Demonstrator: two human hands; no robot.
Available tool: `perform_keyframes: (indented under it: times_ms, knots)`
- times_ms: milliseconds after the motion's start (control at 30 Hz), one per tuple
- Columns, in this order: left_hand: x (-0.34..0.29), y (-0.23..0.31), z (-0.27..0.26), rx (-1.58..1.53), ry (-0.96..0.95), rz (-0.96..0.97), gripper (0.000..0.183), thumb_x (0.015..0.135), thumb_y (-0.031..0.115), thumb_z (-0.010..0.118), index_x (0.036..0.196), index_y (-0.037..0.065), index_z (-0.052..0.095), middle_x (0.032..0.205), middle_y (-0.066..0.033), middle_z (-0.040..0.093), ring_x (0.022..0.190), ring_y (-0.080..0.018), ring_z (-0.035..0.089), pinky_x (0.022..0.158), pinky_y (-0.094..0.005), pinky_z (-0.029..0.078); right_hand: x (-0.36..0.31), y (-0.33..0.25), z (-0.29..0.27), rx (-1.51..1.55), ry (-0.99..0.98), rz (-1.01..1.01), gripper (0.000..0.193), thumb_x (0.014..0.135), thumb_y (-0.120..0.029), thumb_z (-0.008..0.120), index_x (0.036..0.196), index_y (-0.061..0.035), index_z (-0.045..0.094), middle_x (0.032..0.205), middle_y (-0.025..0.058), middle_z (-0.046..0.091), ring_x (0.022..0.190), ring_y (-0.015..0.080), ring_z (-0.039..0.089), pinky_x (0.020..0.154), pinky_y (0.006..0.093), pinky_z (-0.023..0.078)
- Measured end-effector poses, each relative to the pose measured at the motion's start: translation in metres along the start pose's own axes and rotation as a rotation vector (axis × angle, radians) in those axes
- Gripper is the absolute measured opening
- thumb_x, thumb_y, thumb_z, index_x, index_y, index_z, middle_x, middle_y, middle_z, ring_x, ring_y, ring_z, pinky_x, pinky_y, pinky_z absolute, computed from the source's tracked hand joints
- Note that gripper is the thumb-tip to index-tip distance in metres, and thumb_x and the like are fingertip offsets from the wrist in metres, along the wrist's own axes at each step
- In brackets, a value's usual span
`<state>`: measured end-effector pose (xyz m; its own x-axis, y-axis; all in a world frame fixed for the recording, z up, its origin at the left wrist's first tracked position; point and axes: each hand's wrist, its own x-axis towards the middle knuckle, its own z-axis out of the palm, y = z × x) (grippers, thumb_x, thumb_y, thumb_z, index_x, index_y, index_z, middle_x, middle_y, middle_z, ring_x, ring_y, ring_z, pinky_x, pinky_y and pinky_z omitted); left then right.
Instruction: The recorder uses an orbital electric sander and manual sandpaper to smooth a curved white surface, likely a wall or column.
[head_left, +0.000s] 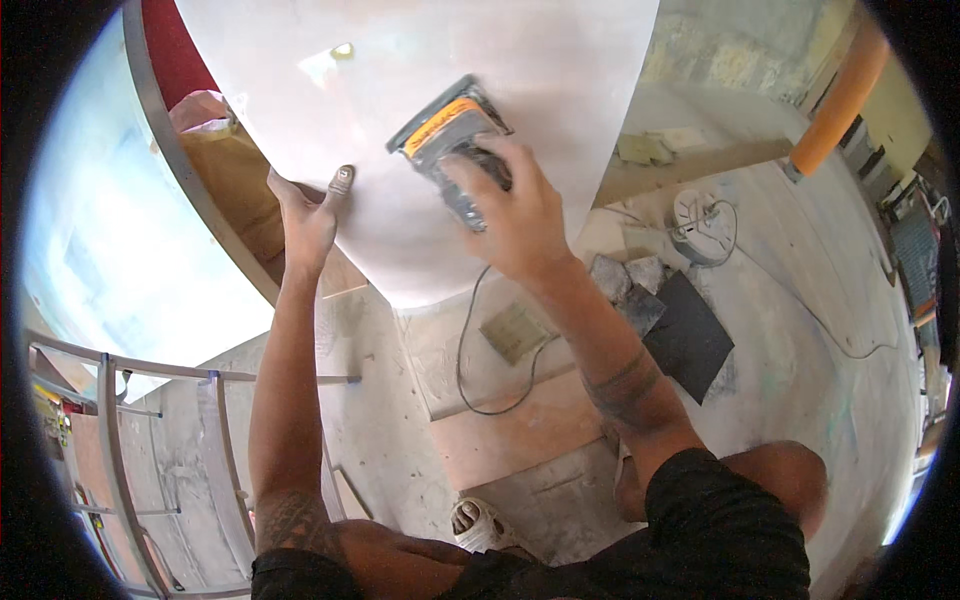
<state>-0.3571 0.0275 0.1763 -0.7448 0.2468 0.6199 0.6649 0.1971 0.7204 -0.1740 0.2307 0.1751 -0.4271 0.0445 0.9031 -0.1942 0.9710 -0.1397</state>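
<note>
A large pale panel [420, 260] with a whitish, dusty face fills the upper middle. My right hand [525, 205] is wrapped round a black and orange electric sander [445, 125], whose flat pad lies against the panel. The sander is tilted a little in the picture, and a dark cord trails below it. At the panel's left edge, my left hand [312, 215] grips the rim, its thumb on the face and its fingers mostly hidden behind. A small greenish patch [342, 51] shows near the panel's top.
Dark sandpaper sheets [690, 335] lie right of my arm, beside a round white cord reel [703, 225]. A looped cable [462, 360] runs over boards below the panel. Metal frame rails [115, 440] stand at left, and an orange post [840, 95] leans at upper right.
</note>
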Motion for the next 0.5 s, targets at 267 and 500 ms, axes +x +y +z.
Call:
perform_keyframes:
  times_ms: [267, 500]
  knots:
    - [0.003, -0.004, 0.001, -0.138, -0.068, 0.005, 0.1, 0.089, 0.029, 0.084, 0.149, -0.01, 0.014, 0.143, -0.027, 0.042, 0.137, -0.0331, 0.044, 0.113, -0.0413, 0.042, 0.046, 0.002, -0.013, 0.028, 0.389, 0.191, 0.059, 0.072, -0.014, 0.086, 0.126, -0.015, 0.06, 0.115, 0.0178, 0.053, 0.103, 0.0378, 0.065, 0.079, 0.0456, 0.06]
    - [0.003, 0.006, -0.006, -0.111, -0.084, -0.054, 0.091, 0.089, 0.018, 0.083, 0.144, -0.009, 0.017, 0.141, -0.0268, 0.041, 0.134, -0.0316, 0.045, 0.115, -0.0404, 0.039, 0.06, -0.01, -0.013, 0.066, 0.228, 0.039, 0.061, 0.071, -0.014, 0.087, 0.127, -0.0166, 0.062, 0.119, 0.0164, 0.054, 0.101, 0.0362, 0.065, 0.082, 0.044, 0.059]
